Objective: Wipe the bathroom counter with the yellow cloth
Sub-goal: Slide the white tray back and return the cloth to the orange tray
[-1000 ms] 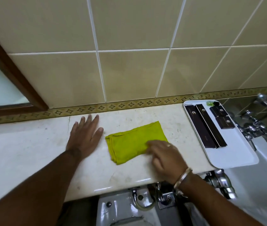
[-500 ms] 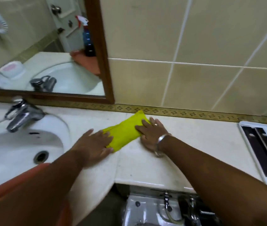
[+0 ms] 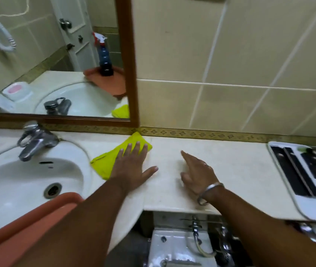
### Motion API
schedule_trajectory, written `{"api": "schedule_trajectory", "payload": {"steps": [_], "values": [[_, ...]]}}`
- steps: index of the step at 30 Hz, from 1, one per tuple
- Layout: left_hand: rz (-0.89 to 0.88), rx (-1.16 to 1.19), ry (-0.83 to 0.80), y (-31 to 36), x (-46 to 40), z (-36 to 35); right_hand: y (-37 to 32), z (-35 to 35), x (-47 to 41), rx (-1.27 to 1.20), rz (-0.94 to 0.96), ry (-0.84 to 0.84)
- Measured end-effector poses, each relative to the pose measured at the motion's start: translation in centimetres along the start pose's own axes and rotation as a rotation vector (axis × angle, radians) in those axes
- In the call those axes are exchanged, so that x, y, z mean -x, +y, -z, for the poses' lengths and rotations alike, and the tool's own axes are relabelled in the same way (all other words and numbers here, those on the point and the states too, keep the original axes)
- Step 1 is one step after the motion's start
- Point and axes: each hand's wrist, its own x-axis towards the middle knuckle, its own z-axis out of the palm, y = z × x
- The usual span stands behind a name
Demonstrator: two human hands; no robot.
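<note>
The yellow cloth (image 3: 105, 164) lies folded on the pale marble counter (image 3: 234, 170), just right of the sink and reaching the back wall. My left hand (image 3: 132, 170) presses flat on its right half, fingers spread and thumb out on bare marble. My right hand (image 3: 197, 174) is off the cloth, a hand's width to the right. It hovers low over the counter, index finger extended, other fingers loosely curled, holding nothing. A metal bangle sits on that wrist.
A white sink (image 3: 18, 180) with a chrome faucet (image 3: 33, 141) is at the left, and an orange tray (image 3: 28, 218) at its front edge. A white tray (image 3: 303, 205) with dark boxes (image 3: 292, 170) sits at the far right. A framed mirror (image 3: 47, 54) hangs above the sink.
The cloth has travelled left along the counter to the sink's edge. My right hand has let it go and moved right. My left hand now lies on top of it.
</note>
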Motion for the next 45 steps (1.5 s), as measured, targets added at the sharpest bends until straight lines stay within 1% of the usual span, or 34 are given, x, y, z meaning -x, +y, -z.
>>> {"api": "schedule_trajectory", "payload": {"steps": [2,4,5,8,9,11,13,14,16,18,20,22,26,30,33,37,40,41,42,43,45], "values": [[-0.025,0.129,-0.006,5.6,-2.0,0.3,4.2,1.7,3.5,-0.244,-0.196,0.089],[-0.09,0.218,-0.043,12.3,-4.2,0.3,8.9,3.7,7.0,-0.499,-0.4,0.162],[-0.13,0.242,-0.058,15.2,-5.2,0.3,11.0,4.3,8.2,-0.581,-0.474,0.213],[-0.252,0.265,-0.086,26.2,-8.3,0.4,19.4,6.3,13.2,-0.711,-0.758,0.358],[-0.265,0.254,-0.087,28.5,-9.3,0.7,21.3,6.3,14.4,-0.761,-0.853,0.37],[-0.285,0.217,-0.09,33.8,-11.5,0.7,25.6,5.9,16.7,-0.938,-1.055,0.326],[-0.279,0.217,-0.118,38.0,-14.1,0.5,28.9,4.8,17.9,-1.09,-1.155,0.261],[-0.263,0.224,-0.13,39.6,-15.6,0.3,30.0,4.4,18.0,-1.138,-1.165,0.238],[-0.2,0.264,-0.164,42.2,-18.8,-0.3,31.9,3.9,17.5,-1.211,-1.149,0.248],[-0.084,0.341,-0.193,43.1,-21.4,-0.6,32.6,3.6,16.7,-1.221,-1.138,0.279],[-0.009,0.352,-0.167,43.8,-23.1,-1.5,32.9,3.5,16.5,-1.214,-1.137,0.281],[-0.021,0.297,-0.163,44.6,-24.0,-2.5,33.3,3.5,16.3,-1.228,-1.133,0.277],[-0.04,0.307,-0.265,44.6,-24.4,-3.7,33.4,3.3,16.3,-1.161,-1.131,0.261],[-0.022,0.479,-0.289,45.0,-24.6,-4.2,33.5,2.9,16.2,-1.133,-1.122,0.272],[-0.002,0.499,-0.261,45.0,-23.6,-3.8,33.6,3.0,16.5,-1.088,-1.089,0.327],[0.043,0.552,-0.199,42.0,-20.8,-3.0,33.0,3.6,17.8,-0.92,-1.026,0.351],[0.142,0.676,-0.222,37.4,-17.6,-2.4,31.9,5.0,18.5,-0.775,-0.904,0.27],[0.205,0.714,-0.217,35.9,-16.2,-2.1,31.7,5.6,18.6,-0.731,-0.867,0.232],[0.235,0.692,-0.171,34.3,-14.9,-2.0,31.4,6.4,18.5,-0.687,-0.827,0.201],[0.314,0.728,-0.107,32.3,-13.2,-1.5,30.6,7.3,18.2,-0.636,-0.784,0.162],[0.463,0.805,-0.067,29.1,-10.1,-0.9,29.4,8.6,16.9,-0.54,-0.713,0.069]]}}
